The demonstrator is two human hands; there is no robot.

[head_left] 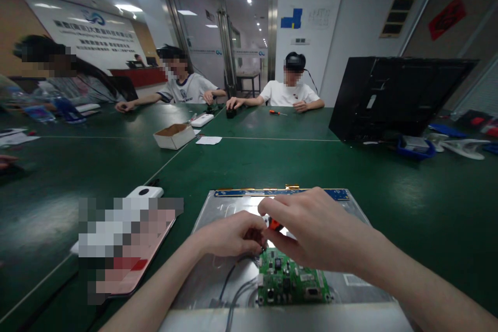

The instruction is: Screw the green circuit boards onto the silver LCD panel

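A silver metal panel point(221, 207) lies flat on the green table in front of me, with a blue strip point(338, 194) along its far edge. A green circuit board point(290, 282) sits on the panel's near part, with grey cables point(233, 285) running from its left side. My right hand point(315, 236) is closed around a small tool with an orange-and-black handle point(274, 225), held just above the board's far edge. My left hand point(233, 236) is curled in a pinch beside the tool's tip, touching the board's top corner; what it pinches is hidden.
A white device point(146, 192) and a pixelated flat item point(124, 249) lie left of the panel. Farther off are an open cardboard box point(174, 136), a paper slip point(209, 140) and a black monitor shell point(392, 96) at right. Three other people sit at the table's far side.
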